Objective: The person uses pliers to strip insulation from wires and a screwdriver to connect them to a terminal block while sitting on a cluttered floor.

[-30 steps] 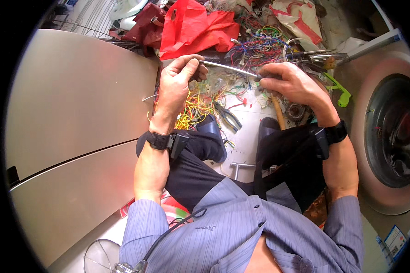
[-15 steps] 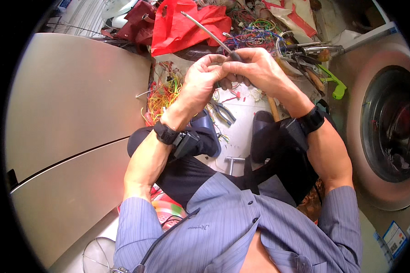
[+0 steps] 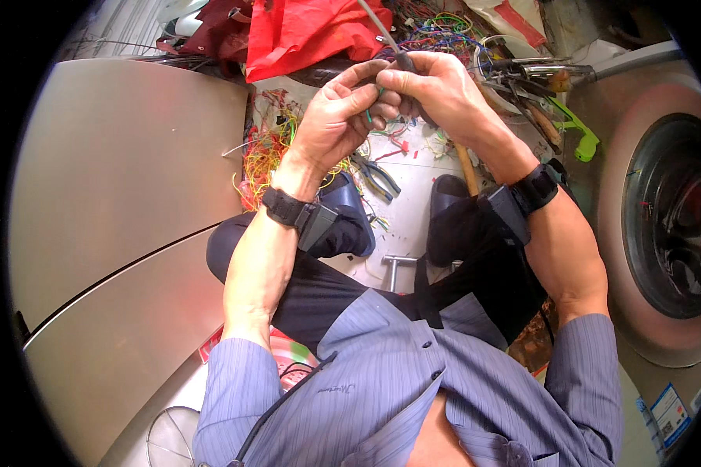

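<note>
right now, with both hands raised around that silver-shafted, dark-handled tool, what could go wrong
The silver-shafted, dark-handled tool might slip from the bare right hand and drop onto the pale floor. The dark-handled metal pliers lie beside the dark blue slipper, so a shifting foot could tread on them.

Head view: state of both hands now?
Left hand: fingers curled, thin green bit showing at them; whether it grips anything cannot be told.
Right hand: closed, holding the dark-handled screwdriver.
</note>
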The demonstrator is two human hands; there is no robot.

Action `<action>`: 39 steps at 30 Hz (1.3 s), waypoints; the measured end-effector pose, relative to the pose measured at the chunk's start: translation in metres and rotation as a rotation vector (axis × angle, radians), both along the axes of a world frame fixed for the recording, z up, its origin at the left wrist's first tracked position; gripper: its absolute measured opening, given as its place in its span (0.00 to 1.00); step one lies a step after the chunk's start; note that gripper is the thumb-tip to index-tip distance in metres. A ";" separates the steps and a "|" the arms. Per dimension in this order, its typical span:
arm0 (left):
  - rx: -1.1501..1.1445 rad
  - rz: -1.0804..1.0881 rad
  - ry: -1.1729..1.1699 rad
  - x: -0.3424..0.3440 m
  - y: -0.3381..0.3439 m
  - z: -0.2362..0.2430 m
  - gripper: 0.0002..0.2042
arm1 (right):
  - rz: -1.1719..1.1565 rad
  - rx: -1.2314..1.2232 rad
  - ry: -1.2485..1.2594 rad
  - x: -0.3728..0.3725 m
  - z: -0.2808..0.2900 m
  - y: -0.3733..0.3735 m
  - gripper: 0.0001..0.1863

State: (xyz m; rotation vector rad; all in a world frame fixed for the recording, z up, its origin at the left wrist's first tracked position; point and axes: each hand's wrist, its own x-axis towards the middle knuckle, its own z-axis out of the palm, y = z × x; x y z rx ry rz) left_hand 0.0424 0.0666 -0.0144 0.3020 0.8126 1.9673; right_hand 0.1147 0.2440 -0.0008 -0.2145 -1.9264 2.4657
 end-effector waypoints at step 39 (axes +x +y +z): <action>-1.613 0.201 0.140 0.094 -0.075 -0.377 0.20 | -0.347 0.683 0.033 0.003 0.026 0.021 0.08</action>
